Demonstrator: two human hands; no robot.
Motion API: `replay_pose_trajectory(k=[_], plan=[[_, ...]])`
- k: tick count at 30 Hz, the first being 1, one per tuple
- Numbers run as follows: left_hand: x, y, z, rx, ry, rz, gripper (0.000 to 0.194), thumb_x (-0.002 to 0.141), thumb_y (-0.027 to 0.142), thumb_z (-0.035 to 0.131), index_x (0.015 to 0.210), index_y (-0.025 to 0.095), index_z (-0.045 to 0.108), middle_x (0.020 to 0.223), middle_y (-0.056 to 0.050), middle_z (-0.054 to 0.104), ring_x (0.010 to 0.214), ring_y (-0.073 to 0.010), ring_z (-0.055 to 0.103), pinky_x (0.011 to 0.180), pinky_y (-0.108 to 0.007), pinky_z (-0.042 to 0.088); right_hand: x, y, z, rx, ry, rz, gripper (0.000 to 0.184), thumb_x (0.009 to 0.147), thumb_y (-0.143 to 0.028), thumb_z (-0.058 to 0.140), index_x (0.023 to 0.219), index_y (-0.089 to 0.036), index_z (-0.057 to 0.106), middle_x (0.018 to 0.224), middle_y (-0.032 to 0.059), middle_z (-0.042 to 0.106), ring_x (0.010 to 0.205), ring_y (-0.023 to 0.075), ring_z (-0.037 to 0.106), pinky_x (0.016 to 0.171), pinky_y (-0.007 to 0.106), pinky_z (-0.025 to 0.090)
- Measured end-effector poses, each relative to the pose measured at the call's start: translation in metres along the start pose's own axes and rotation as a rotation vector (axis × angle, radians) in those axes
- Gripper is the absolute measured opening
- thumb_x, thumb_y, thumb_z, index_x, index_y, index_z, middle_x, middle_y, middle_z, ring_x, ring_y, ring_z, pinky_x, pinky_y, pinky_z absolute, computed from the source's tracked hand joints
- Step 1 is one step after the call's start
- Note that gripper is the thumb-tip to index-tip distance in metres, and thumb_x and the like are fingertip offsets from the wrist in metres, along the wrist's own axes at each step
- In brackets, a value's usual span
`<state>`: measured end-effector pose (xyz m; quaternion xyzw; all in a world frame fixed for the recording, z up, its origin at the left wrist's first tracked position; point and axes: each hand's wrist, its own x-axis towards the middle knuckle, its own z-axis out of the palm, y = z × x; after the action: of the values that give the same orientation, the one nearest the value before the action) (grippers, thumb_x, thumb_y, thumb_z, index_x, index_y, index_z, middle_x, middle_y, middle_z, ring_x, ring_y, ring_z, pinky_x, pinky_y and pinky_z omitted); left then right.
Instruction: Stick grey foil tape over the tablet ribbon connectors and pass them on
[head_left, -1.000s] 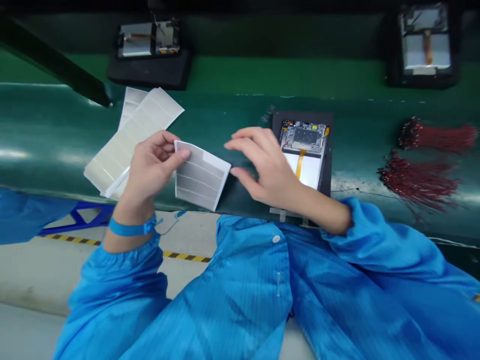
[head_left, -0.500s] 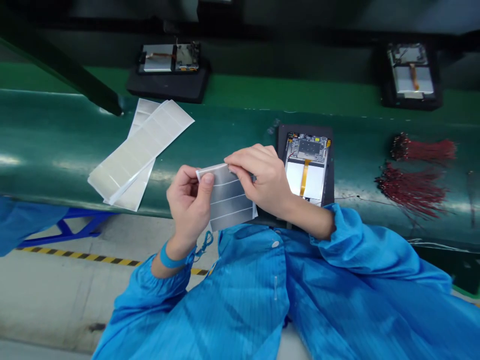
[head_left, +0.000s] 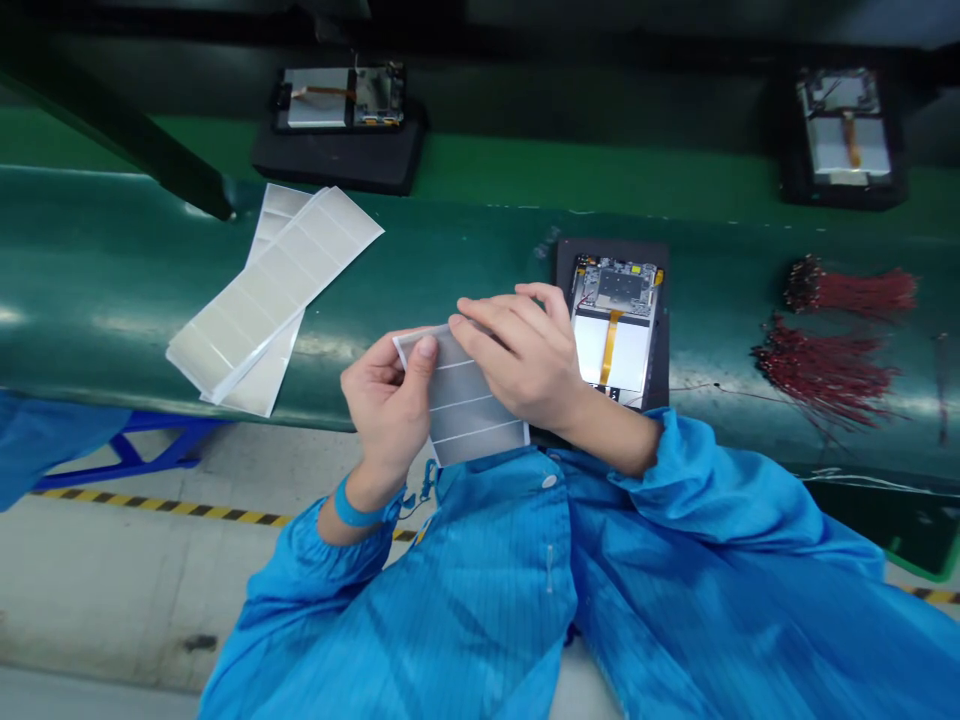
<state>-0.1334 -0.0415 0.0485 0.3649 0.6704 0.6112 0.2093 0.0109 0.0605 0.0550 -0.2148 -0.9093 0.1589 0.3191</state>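
Observation:
My left hand (head_left: 390, 400) is closed on the left edge of a grey sticker sheet (head_left: 480, 420), thumb on top. White lines divide the sheet into strips. My right hand (head_left: 525, 355) reaches over the sheet's upper right part, its fingertips closed at the top edge; whatever lies beneath its palm is hidden. Just right of that hand, an opened tablet-like device (head_left: 615, 340) with a circuit board, white battery and orange ribbon cable lies on a black block (head_left: 660, 350). Left of my hands, more sticker sheets (head_left: 277, 290) lie crossed on the green bench.
Two bundles of thin red wires (head_left: 847, 290) lie on the right of the green bench (head_left: 450, 240). Further back are another opened device (head_left: 322, 97) on a black block and a third device (head_left: 847, 125) at right. A dark green post (head_left: 180, 165) slants down at left.
My right hand's fingers have stretched out flatter over the top of the sheet. The sheet and my left hand have shifted slightly right, and the view has moved a little.

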Motion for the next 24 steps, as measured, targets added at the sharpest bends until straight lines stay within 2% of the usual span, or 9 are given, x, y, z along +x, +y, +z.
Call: replay_pose_trajectory(k=[3,7,10,14,19,22,24], plan=[[-0.002,0.001,0.003,0.01,0.009,-0.003,0.023,0.095,0.047,0.079,0.098,0.024,0.083,0.082,-0.002,0.075,0.065,-0.0116,0.063,0.056,-0.023,0.049,-0.004,0.003,0.002,-0.029,-0.006,-0.037,0.031,0.109,-0.019,0.043,0.121,-0.027,0.071,0.136,0.0081,0.074,0.123,0.0266,0.065,0.111,0.056,0.035],[-0.001,0.004,0.005,0.029,0.008,0.014,0.026,0.095,0.048,0.078,0.097,0.023,0.082,0.078,-0.002,0.074,0.064,-0.0114,0.062,0.055,-0.023,0.05,-0.005,0.002,0.002,-0.044,0.016,-0.044,0.03,0.111,-0.019,0.042,0.115,-0.025,0.071,0.135,0.0078,0.074,0.123,0.0259,0.064,0.109,0.052,0.036],[0.0,0.006,0.004,0.037,-0.054,0.009,0.025,0.094,0.047,0.079,0.102,0.023,0.081,0.084,-0.002,0.076,0.068,-0.012,0.066,0.058,-0.023,0.053,-0.003,0.001,0.002,0.001,0.01,0.047,0.03,0.111,-0.024,0.041,0.11,-0.023,0.072,0.127,0.0089,0.075,0.116,0.0262,0.062,0.103,0.048,0.038],[-0.002,0.005,0.006,0.065,-0.153,0.045,0.037,0.084,0.04,0.09,0.112,0.021,0.077,0.096,-0.004,0.078,0.077,-0.0147,0.071,0.068,-0.025,0.058,0.0,-0.001,0.001,0.083,0.033,0.169,0.028,0.11,-0.029,0.044,0.103,-0.021,0.069,0.123,0.0104,0.073,0.116,0.0279,0.058,0.101,0.046,0.038],[-0.007,0.001,0.009,0.275,-0.131,0.178,0.039,0.09,0.032,0.079,0.128,0.024,0.07,0.103,-0.003,0.077,0.074,-0.0139,0.07,0.066,-0.026,0.055,0.003,-0.007,-0.003,0.205,0.055,0.252,0.016,0.101,-0.018,0.048,0.092,-0.021,0.061,0.121,0.0113,0.069,0.117,0.0276,0.056,0.102,0.047,0.043],[0.01,-0.012,-0.001,0.468,-0.144,0.247,0.056,0.089,0.031,0.077,0.142,0.025,0.059,0.109,-0.002,0.076,0.067,-0.0134,0.065,0.064,-0.029,0.053,0.006,-0.008,-0.011,0.314,0.158,0.276,0.009,0.097,-0.019,0.052,0.091,-0.022,0.057,0.122,0.0118,0.065,0.118,0.0267,0.056,0.103,0.048,0.046],[0.039,-0.027,-0.017,0.594,-0.157,0.225,0.07,0.087,0.034,0.079,0.15,0.025,0.051,0.113,-0.002,0.075,0.066,-0.0139,0.064,0.066,-0.032,0.055,0.006,-0.004,-0.02,0.382,0.201,0.317,0.007,0.098,-0.022,0.055,0.091,-0.023,0.057,0.122,0.0115,0.063,0.118,0.0264,0.057,0.099,0.047,0.05]])
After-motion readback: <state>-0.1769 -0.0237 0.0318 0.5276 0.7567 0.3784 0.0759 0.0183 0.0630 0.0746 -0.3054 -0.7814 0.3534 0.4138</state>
